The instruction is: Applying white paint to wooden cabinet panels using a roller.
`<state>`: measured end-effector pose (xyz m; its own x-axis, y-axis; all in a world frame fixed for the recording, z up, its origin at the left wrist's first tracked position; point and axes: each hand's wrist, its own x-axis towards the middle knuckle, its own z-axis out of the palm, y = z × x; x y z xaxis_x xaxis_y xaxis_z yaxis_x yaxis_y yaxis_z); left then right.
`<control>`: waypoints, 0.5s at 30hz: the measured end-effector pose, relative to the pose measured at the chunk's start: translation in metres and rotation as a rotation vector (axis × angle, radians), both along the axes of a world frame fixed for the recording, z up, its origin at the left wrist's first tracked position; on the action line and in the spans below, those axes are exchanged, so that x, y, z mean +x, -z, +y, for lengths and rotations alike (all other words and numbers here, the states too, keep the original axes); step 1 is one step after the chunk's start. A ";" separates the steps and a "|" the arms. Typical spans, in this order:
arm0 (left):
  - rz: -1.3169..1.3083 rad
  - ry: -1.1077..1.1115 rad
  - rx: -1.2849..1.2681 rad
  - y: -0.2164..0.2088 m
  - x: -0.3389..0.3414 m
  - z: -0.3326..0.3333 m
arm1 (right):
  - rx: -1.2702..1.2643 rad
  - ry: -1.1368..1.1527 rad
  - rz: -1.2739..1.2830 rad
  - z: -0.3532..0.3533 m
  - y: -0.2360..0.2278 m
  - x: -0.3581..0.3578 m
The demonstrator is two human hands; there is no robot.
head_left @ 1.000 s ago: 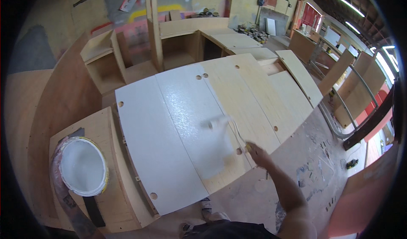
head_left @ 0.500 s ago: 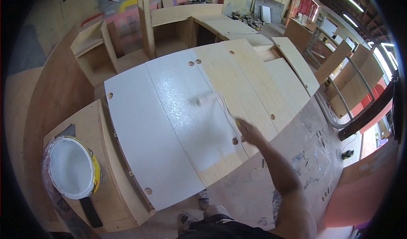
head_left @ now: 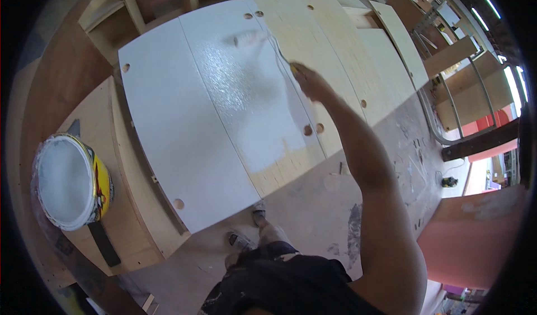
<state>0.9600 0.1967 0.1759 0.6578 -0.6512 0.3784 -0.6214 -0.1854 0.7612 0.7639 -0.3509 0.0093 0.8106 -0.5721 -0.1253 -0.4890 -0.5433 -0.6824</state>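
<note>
My right hand [head_left: 307,81] is closed around the handle of a paint roller [head_left: 251,39]. The roller's white sleeve, blurred by motion, lies on the far part of a large wooden panel top [head_left: 291,46] made of several boards. White paint covers the left board [head_left: 168,114] and most of the second one, where it shines wet. A strip of bare wood shows at the second board's near end. Boards farther right are bare plywood with round holes. My left hand is out of view.
An open bucket of white paint [head_left: 67,181] stands on a low plywood unit [head_left: 131,225] at the left, with a dark flat strip [head_left: 103,245] beside it. Wooden cabinet frames [head_left: 106,13] stand behind the panel. A pink panel [head_left: 470,237] is at the right.
The roller and my right hand have moved toward the far edge of the panel. The view has tilted nearer to my body, and more white paint shows along the second board's right side.
</note>
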 end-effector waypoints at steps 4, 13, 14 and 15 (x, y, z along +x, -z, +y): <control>-0.024 0.071 -0.023 0.010 0.000 -0.007 | -0.164 -0.053 -0.157 0.045 0.068 -0.181; -0.142 0.180 -0.050 0.015 0.002 -0.001 | 0.162 0.345 0.196 0.186 0.059 -0.375; -0.158 0.185 -0.052 0.015 0.002 0.001 | 0.272 0.400 0.217 0.189 0.056 -0.380; -0.173 0.188 -0.054 0.015 0.001 0.003 | 0.268 0.400 0.216 0.189 0.051 -0.383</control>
<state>0.9611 0.2001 0.1613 0.4499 -0.7313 0.5126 -0.7629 -0.0163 0.6463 0.3807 -0.1623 -0.0413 0.4751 -0.7563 -0.4498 -0.7673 -0.1058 -0.6325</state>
